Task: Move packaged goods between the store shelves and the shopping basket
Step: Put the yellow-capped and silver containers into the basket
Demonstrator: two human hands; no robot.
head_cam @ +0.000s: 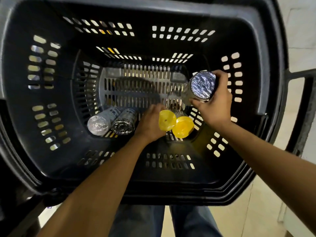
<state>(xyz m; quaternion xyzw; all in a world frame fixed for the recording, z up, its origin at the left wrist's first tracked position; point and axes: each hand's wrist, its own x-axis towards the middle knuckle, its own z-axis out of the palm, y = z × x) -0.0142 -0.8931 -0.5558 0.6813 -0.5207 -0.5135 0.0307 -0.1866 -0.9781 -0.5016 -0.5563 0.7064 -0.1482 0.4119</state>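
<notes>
Black basket [266,82]. R hand [215,103]: fingers wrapped round foil pack [202,86] at 3 o'clock. L hand [150,122]: grips yellow-lid jar [167,119] at 6 o'clock. Keep both vert.; clear 2nd jar [183,126] & walls; don't crush foil.

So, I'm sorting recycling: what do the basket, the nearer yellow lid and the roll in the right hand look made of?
Basket: black moulded plastic, dull sheen, slotted walls. Nearer yellow lid: likely plastic, glossy and slightly translucent. Roll gripped by the right hand: crinkled silvery end under clear film, perhaps foil; I can't be sure.
</notes>
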